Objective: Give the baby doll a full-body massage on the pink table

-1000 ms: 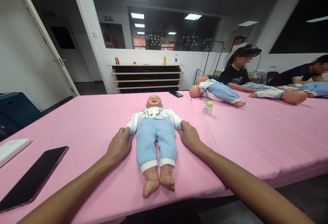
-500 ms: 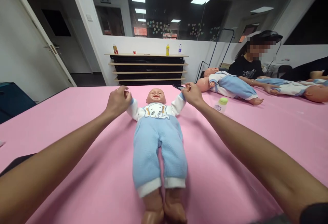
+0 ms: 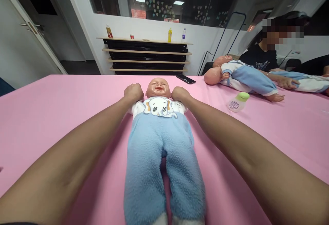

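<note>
A baby doll (image 3: 161, 129) lies face up on the pink table (image 3: 84, 94), its feet towards me and cut off by the lower edge of the view. It wears a white top with an elephant face and fluffy light-blue trousers. On the left of the doll's head, my left hand (image 3: 134, 93) is closed round the end of one doll arm. My right hand (image 3: 181, 94) grips the other arm on the right side of the head. Both doll hands are hidden inside my fists, and its short white sleeves show just below them.
A black phone (image 3: 185, 79) lies behind my right hand. To the right stands a lotion bottle (image 3: 238, 102) with a green cap. Further right are more dolls (image 3: 246, 75), with a co-worker's hand (image 3: 287, 82) on one. Shelves (image 3: 146, 51) stand at the back wall.
Both my hands have moved inward, bringing the doll's arms from spread out wide to close beside its head. The view has come nearer and tilted down.
</note>
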Demonstrator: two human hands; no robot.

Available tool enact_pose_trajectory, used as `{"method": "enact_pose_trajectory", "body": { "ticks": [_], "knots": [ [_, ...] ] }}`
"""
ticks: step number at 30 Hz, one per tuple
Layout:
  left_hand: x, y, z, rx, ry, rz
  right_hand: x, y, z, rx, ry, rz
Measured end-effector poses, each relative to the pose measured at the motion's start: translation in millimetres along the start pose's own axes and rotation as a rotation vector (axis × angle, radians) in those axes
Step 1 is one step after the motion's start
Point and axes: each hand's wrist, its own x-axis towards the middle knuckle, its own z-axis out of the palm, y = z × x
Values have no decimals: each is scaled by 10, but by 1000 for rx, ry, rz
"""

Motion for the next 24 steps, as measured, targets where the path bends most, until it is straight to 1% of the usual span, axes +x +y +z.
{"method": "enact_pose_trajectory", "body": {
  "ticks": [2,3,5,7,10,13,15,17,19,22,24],
  "knots": [
    [-37,15,-19,-39,-9,-32,-66,-1,-21,25,27,24],
    [-71,11,-42,-63,7,-44,-114,7,-38,41,52,42],
    [-165,-28,-113,-122,95,-58,-227,47,-89,79,144,80],
    [-288,-106,-224,-196,215,-50,-360,114,-173,124,279,92],
    [-531,-259,-478,-300,354,-5,-603,241,-372,168,455,64],
    [-886,-390,-798,-332,455,70,-936,370,-610,167,538,6],
    [-1200,-448,-990,-320,485,118,-1214,450,-733,168,567,-56],
    [-1561,-489,-1118,-309,464,146,-1519,525,-787,164,570,-121],
    [-1935,-520,-1163,-290,390,158,-1829,591,-756,149,546,-156],
    [-2443,-551,-1093,-208,227,140,-2249,658,-580,97,466,-156],
    [-2704,-554,-1000,-125,131,121,-2473,674,-422,21,390,-164]
  ]
}}
